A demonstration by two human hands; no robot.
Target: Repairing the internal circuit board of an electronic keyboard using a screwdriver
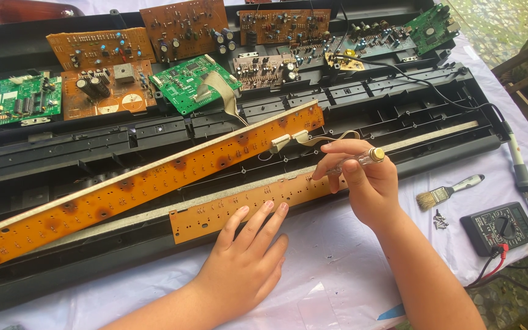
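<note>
My left hand (242,269) lies flat on the pale lilac cloth (331,269), its fingers spread a little, the fingertips (268,206) pressing the near edge of the short orange contact strip board (245,205). That board rests along the front lip of the opened black plastic keyboard case (398,110), at the middle of the table. My right hand (362,180) hovers just above the strip's right end, thumb and fingers pinched tight on a clear-handled screwdriver with a brass-coloured cap (368,157); its tip is hidden behind my fingers.

To the right on the cloth lie a small flat paintbrush with a pale handle (444,194), a little heap of dark screws (440,220) just beside it, and a black multimeter with red and black leads (499,227).

Beyond my hands, a long orange contact strip board with scorched brown spots (142,183) runs slantwise across the case, a grey ribbon cable (227,98) rising from it. Farthest off, brown circuit boards (181,24) and green circuit boards (22,98) line the case's back half.
</note>
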